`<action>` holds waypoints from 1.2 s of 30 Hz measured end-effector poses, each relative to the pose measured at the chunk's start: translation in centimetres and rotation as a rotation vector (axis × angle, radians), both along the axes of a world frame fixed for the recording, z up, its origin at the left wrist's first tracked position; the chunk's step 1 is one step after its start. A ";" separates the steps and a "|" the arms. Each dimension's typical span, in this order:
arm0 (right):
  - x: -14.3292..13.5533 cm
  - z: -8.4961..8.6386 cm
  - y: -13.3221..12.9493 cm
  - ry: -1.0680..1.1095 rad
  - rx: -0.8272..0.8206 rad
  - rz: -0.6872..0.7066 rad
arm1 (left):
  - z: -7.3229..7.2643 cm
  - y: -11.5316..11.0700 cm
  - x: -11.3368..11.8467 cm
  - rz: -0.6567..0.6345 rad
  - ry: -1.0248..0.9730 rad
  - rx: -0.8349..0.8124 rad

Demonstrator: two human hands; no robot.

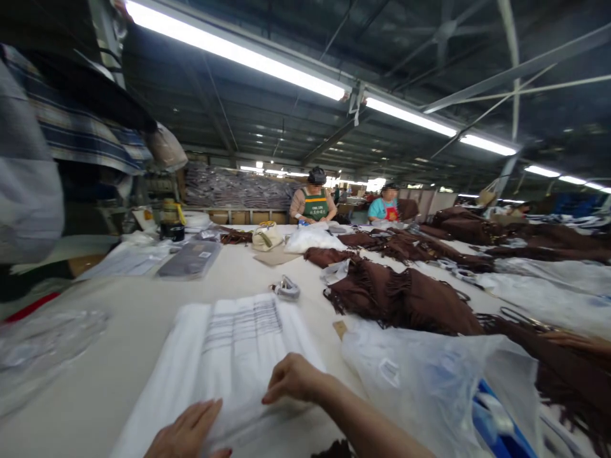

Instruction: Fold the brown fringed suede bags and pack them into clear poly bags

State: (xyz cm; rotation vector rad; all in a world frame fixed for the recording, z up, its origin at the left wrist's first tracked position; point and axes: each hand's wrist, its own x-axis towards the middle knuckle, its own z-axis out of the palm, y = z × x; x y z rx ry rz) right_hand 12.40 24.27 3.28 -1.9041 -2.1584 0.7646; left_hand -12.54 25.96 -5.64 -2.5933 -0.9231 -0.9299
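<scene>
A white cloth [191, 343] with thin dark lines across its upper part lies on the pale table in front of me. My left hand [188, 432] rests on its lower left part, fingers stretched out, with nothing in them that shows. Over the lower right part is my right hand [293, 380], its fingers bent and pressed together; whatever they hold, if anything, is hidden. Beyond the cloth's top edge sits a small grey metal tool [286, 288].
Clear plastic bags [420, 369] and brown fringed cloths [410, 299] cover the right side. A grey packet [191, 259] lies at the back left, crumpled plastic [42, 350] at the left. Two people stand across the table; another person's hand [580, 343] shows at the right edge.
</scene>
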 end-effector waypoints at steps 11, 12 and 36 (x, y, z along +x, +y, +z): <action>-0.8 0.1 -0.9 0.068 0.154 -0.047 | 8.4 -2.7 4.1 0.345 0.240 -0.699; -0.8 0.0 -0.8 0.072 0.150 -0.062 | 8.4 -2.8 4.1 0.346 0.237 -0.702; -0.2 -0.8 -1.6 -0.057 0.389 0.170 | 10.1 -1.7 7.7 0.393 0.316 -0.701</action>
